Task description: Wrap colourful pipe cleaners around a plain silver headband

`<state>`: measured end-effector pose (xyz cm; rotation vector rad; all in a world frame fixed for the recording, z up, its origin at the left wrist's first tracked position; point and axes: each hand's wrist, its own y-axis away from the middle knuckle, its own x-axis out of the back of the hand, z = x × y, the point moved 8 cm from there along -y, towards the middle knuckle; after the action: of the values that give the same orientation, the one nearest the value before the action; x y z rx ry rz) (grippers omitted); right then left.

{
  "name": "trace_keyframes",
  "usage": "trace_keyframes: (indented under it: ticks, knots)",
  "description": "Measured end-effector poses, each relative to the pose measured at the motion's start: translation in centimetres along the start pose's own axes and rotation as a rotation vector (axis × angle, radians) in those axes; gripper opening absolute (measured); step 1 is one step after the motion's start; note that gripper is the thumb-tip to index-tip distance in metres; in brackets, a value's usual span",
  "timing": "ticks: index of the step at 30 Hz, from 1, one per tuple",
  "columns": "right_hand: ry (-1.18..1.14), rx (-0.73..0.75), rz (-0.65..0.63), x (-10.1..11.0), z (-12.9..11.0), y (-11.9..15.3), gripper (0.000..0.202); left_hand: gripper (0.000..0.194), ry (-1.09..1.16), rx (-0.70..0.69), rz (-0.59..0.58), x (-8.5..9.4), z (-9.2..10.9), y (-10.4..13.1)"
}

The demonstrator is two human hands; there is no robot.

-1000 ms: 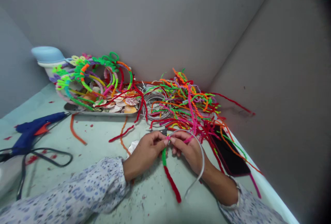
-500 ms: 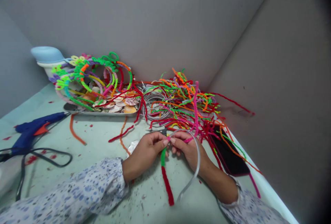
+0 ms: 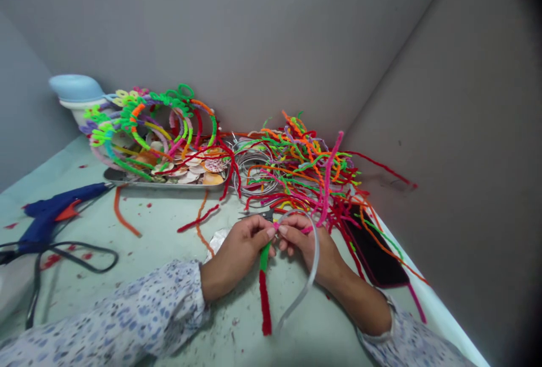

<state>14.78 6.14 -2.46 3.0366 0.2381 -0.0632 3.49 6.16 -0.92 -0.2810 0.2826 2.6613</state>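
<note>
My left hand pinches a band at the table's middle, where green and red fuzzy wrapping hangs down below the fingertips. Close against it, my right hand pinches a pink pipe cleaner at the same spot; its long free end sticks up behind the hand. From the fingertips a bare, pale grey part of the band curves over my right hand and down toward the table. The fingertips of both hands nearly touch around a small pink wrap.
Behind lie a metal tray with shells and colourful fuzzy rings, coiled wire and a pipe cleaner heap. Pliers lie just beyond my hands. A blue glue gun is left, a black phone right.
The hanging green and red end and the bare grey part have swung to the left. The pink pipe cleaner's free end now leans further right. Both hands keep their pinch.
</note>
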Motion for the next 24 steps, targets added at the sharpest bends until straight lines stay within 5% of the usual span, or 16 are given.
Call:
trace_keyframes:
  ticks: [24]
  knots:
    - [-0.154,-0.042,-0.186,-0.3,-0.3,0.0,0.014,0.019,0.278,0.253,-0.278,-1.3,-1.1,-0.1]
